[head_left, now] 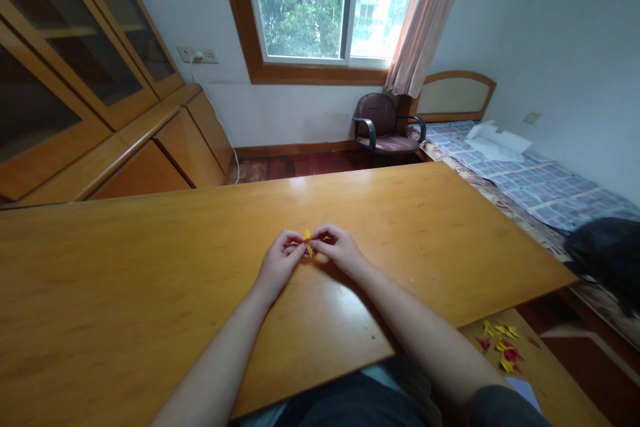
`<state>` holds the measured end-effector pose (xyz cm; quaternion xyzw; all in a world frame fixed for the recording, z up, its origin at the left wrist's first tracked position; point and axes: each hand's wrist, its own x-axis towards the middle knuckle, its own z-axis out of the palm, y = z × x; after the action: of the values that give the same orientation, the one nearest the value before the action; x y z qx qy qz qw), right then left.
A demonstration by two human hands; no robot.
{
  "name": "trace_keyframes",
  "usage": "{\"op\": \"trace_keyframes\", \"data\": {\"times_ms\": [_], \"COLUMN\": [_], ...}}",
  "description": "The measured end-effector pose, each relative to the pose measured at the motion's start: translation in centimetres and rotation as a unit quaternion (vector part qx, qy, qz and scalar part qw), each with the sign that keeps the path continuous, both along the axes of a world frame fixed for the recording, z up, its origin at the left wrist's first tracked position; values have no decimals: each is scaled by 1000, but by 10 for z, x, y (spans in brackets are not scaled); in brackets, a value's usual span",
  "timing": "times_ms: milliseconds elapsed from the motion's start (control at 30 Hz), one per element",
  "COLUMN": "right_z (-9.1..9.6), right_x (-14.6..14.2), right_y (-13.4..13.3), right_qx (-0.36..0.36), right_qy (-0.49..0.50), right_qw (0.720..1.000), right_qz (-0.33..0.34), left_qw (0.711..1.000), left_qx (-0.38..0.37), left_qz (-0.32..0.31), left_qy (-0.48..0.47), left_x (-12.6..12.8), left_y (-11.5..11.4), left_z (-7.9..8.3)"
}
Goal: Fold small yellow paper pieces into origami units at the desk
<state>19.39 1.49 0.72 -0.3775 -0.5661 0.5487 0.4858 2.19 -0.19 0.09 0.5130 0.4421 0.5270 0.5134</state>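
Observation:
Both hands meet over the middle of the wooden table [165,260], pinching a small folded yellow paper crane [308,243] between them. My left hand [285,255] grips its left side with thumb and fingers. From the other side, my right hand [337,247] closes thumb and fingertips on it. The crane's points stick up and down between the fingertips; its sides are partly covered by the fingers. At the lower right, several yellow and red folded paper pieces [505,345] that look like cranes lie on a lower wooden surface [565,380].
A pale sheet or pad [523,392] lies near the folded pieces. Past the table stand a brown armchair [383,123] and a bed with a checked cover [545,180], holding a black bag [607,257]. A glass-fronted cabinet [100,107] stands at left, beneath a window-side wall socket [197,55].

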Motion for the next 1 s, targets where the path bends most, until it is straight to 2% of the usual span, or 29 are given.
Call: {"op": "trace_keyframes", "data": {"times_ms": [367, 667, 867, 1000], "right_z": [5, -4, 1, 4], "right_x": [2, 2, 2, 1], "right_y": [0, 1, 1, 0], "right_qx": [57, 31, 45, 29], "right_qy": [-47, -29, -34, -16], "right_qw": [997, 999, 998, 999], "right_qz": [-3, 2, -1, 1], "left_qw": [1000, 1000, 999, 998], "left_qx": [-10, -16, -21, -39], "left_qz": [-16, -11, -22, -31], "left_qy": [-9, -18, -34, -50], "left_x": [0, -2, -1, -1], "left_y": [0, 0, -1, -2], "left_z": [-3, -7, -2, 2]}}
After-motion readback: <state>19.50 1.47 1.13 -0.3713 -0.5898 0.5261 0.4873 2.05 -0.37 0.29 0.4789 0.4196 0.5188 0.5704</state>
